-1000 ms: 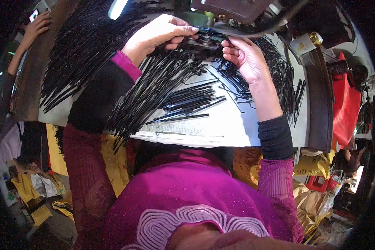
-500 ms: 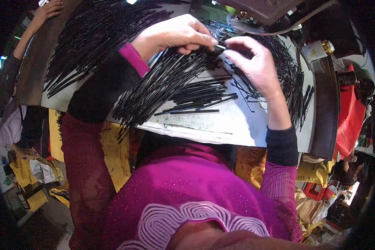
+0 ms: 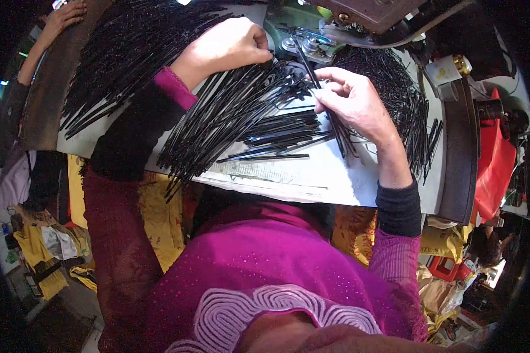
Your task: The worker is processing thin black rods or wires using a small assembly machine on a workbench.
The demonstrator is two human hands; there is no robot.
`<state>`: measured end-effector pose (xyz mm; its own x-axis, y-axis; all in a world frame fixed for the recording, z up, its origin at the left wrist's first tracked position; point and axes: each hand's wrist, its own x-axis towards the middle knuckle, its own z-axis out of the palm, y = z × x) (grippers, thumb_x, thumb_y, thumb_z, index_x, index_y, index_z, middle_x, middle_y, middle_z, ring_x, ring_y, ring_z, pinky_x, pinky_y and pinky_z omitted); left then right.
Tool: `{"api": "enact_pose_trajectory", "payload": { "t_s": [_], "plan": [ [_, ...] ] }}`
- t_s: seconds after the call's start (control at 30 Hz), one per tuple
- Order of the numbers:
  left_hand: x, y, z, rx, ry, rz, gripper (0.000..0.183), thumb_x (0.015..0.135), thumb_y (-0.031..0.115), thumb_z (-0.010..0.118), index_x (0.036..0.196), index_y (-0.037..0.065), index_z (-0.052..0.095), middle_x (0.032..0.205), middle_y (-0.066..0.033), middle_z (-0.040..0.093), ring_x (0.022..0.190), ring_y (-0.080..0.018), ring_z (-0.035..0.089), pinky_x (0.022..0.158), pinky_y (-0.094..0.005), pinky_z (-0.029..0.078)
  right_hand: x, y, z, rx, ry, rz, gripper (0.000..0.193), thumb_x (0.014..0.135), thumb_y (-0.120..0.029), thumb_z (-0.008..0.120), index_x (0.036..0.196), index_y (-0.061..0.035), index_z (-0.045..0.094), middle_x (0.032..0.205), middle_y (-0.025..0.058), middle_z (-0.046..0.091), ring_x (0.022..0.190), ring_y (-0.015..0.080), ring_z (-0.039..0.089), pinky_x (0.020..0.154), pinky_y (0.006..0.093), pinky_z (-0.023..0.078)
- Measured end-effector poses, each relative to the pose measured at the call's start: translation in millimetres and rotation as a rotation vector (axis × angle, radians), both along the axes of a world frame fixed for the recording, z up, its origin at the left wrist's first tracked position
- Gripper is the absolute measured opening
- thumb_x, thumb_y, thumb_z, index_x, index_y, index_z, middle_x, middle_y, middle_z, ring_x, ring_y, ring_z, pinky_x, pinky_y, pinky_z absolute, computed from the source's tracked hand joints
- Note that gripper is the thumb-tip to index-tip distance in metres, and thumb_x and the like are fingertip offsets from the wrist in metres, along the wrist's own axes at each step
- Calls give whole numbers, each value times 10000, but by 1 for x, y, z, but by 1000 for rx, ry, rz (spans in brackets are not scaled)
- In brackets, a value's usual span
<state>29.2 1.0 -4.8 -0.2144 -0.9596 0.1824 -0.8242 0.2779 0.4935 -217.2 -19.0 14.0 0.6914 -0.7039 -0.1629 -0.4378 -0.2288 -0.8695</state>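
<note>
My right hand (image 3: 356, 105) pinches a thin black rod (image 3: 305, 62) between thumb and fingers. This rod slants from the metal fixture (image 3: 315, 52) down past the hand toward the white work surface (image 3: 341, 185). At the upper ends of a large fanned bundle of black rods (image 3: 209, 126), my left hand (image 3: 232, 46) is closed, thumb against fingers. What it pinches, if anything, is too small to make out. A smaller heap of black rods (image 3: 285, 130) lies between the bundle and my right hand.
A dark machine body (image 3: 383, 15) overhangs the far side. More black rods (image 3: 135, 50) pile up at the far left, and another heap (image 3: 388, 82) lies at right. A white cup (image 3: 447, 69) stands near the right edge. Another person's hand (image 3: 66, 17) rests at the far left.
My hands have moved apart from their meeting point by the fixture. The left went slightly left; the right came lower, and a black rod now shows in its fingers.
</note>
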Motion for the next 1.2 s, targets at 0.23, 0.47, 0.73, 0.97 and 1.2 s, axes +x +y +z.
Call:
{"api": "enact_pose_trajectory", "payload": {
  "t_s": [0.23,0.47,0.73,0.97,1.2],
  "plan": [
    [-1,-3,8,363,430,39,220,792,245,633,860,35,636,689,-12,616,538,-56,532,454,-189,407,3,2,1,252,-1,22,346,762,-84,586,1095,-15,521,703,33,634,579,51,521,528,199,414],
    [-13,-9,6,399,836,-51,219,784,197,662,937,43,636,739,-46,633,543,-76,572,436,-160,425,3,5,5,281,-68,2,378,764,-127,596,1103,13,507,714,48,638,574,63,539,505,202,432],
    [-24,-8,13,372,843,-39,301,797,223,651,1039,50,605,778,-26,631,558,-45,548,457,-146,396,1,3,3,294,-137,4,386,784,-149,589,1122,12,496,726,55,637,562,73,543,504,197,438],
    [-29,-14,9,316,922,-58,286,798,220,648,1022,46,608,773,-20,630,541,-38,527,449,-150,380,3,5,0,334,-257,-66,392,782,-163,601,1130,-23,491,746,39,619,608,59,553,525,163,426],
    [-37,-15,7,321,958,-26,271,793,219,653,1002,51,613,756,-9,622,541,-35,521,444,-154,375,3,5,-5,353,-311,-113,375,778,-153,608,1100,-9,482,786,84,637,608,90,568,528,204,454]
  ]
}}
